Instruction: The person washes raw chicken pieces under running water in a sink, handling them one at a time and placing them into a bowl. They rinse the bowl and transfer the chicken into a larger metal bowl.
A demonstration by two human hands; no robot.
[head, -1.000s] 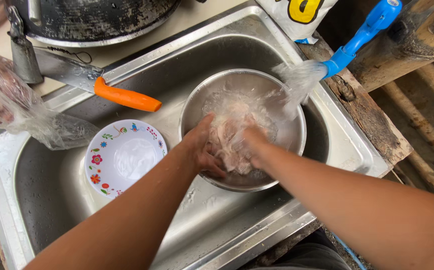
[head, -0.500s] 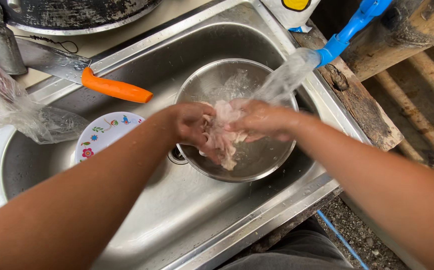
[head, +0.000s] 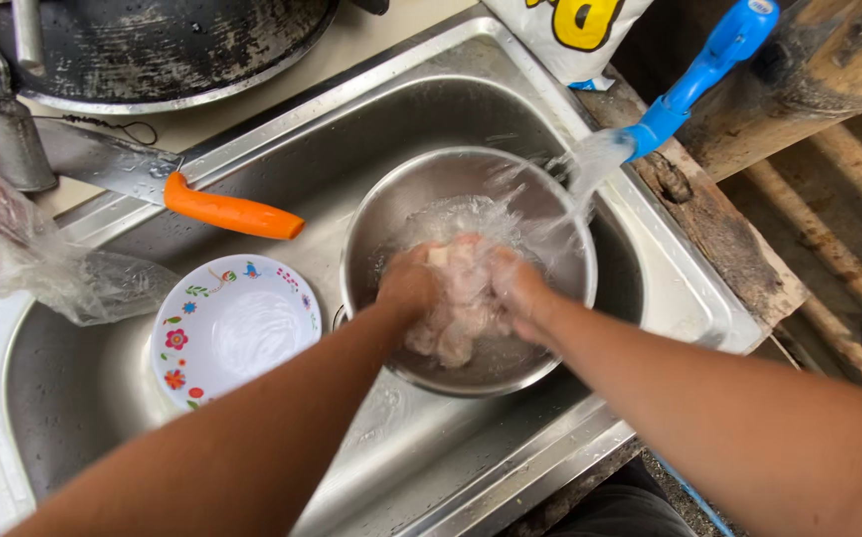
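Note:
A round metal bowl [head: 421, 189] sits in the steel sink [head: 451, 94]. Both my hands are inside it, holding pale raw meat pieces [head: 456, 308] between them. My left hand [head: 409, 285] grips the meat from the left and my right hand [head: 513, 288] from the right. Water streams from the blue tap [head: 694, 75] at the upper right onto the meat and splashes in the bowl.
A white plate with flower patterns [head: 237, 328] lies in the sink's left half. A knife with an orange handle [head: 227, 212] rests on the sink rim. A clear plastic bag [head: 48, 268] hangs over the left edge. A dark pan [head: 163, 45] stands behind.
My hands and the meat have sunk lower into the bowl under the stream. The view has shifted slightly, so the plate shows more fully.

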